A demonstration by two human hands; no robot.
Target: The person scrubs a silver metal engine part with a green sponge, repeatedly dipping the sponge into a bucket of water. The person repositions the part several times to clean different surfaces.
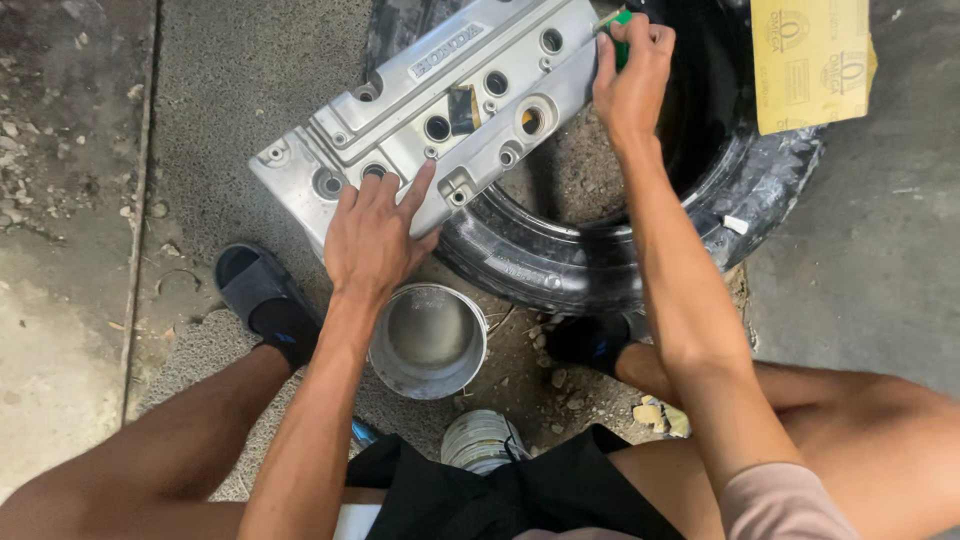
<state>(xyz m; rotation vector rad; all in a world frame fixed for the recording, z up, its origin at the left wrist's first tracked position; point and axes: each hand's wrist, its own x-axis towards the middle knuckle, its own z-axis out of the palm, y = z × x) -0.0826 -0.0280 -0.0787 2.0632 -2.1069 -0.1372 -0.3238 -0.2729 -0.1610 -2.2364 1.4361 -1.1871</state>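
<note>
One silver engine valve cover (440, 120) lies tilted across one black tyre (600, 270), its lower end overhanging the concrete; one metal tin (428, 340) stands just below it; the left hand (372, 235) rests open, fingers spread flat on the cover's near edge; the right hand (632, 75), arm outstretched, pinches a green pad (620, 30) against the cover's far right end.

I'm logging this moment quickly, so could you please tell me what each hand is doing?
Left hand: open, pressing flat on the metal engine cover.
Right hand: closed on a small green thing.
</note>
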